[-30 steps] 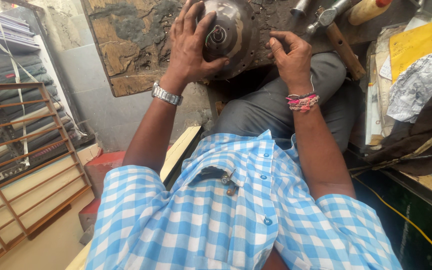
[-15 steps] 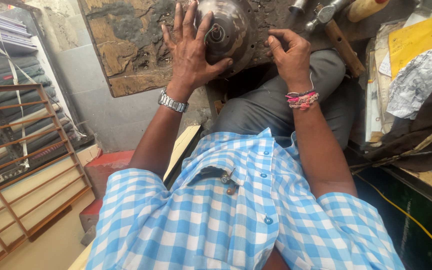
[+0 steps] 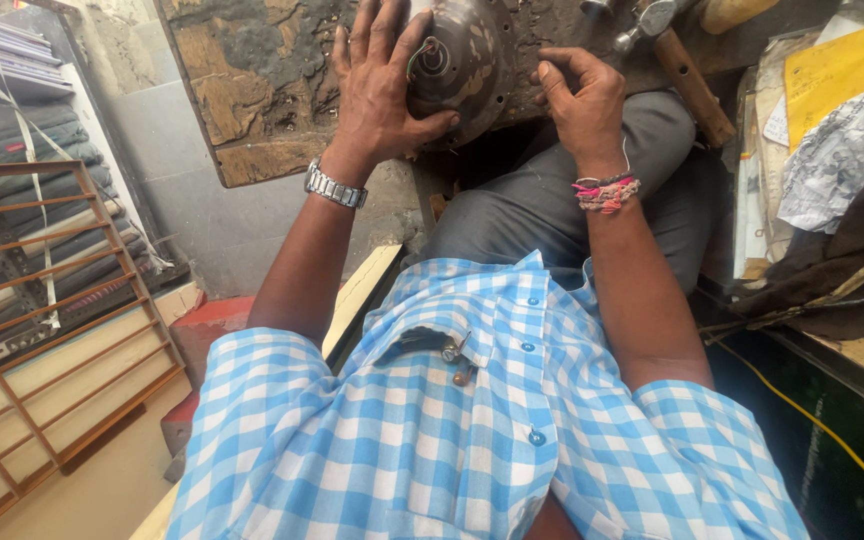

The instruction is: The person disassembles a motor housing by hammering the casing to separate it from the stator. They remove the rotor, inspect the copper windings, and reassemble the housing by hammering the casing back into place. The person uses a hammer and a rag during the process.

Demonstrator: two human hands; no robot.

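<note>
Dark metal housing (image 3: 462,60) rests on the worn table (image 3: 252,70) near its front edge. Left hand (image 3: 377,85) lies spread over its left side; right hand (image 3: 582,95) curls, fingers bent, at its right rim. A hammer (image 3: 687,75) lies just right, with cluttered papers (image 3: 832,90) beyond.

A small, cluttered repair workshop: a grimy, oil-blackened wooden desk (image 3: 252,90) at the far side, a wooden-handled hammer (image 3: 687,75) lying on it, and a worn metal rack (image 3: 42,330) of stacked stock on the left.
</note>
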